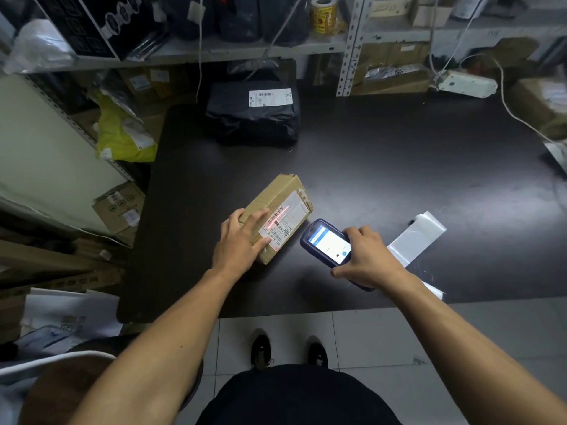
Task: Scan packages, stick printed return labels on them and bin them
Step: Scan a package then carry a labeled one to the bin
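A small cardboard box [277, 196] lies on the dark table [399, 167], with a white shipping label [287, 223] on top. A red scan line crosses that label. My left hand [242, 240] rests on the box's near end, fingers spread over the top and thumb at its left side. My right hand [368, 256] grips a dark handheld scanner [325, 240] just right of the box, its lit screen facing up. A black poly-bag package [254, 118] with a white label sits at the table's back.
A strip of white label backing [414, 237] lies on the table right of the scanner. Shelves with boxes, a yellow tape roll [323, 15] and a power strip [466, 84] stand behind. Cartons and a yellow bag [122, 136] crowd the left side. Tiled floor lies below.
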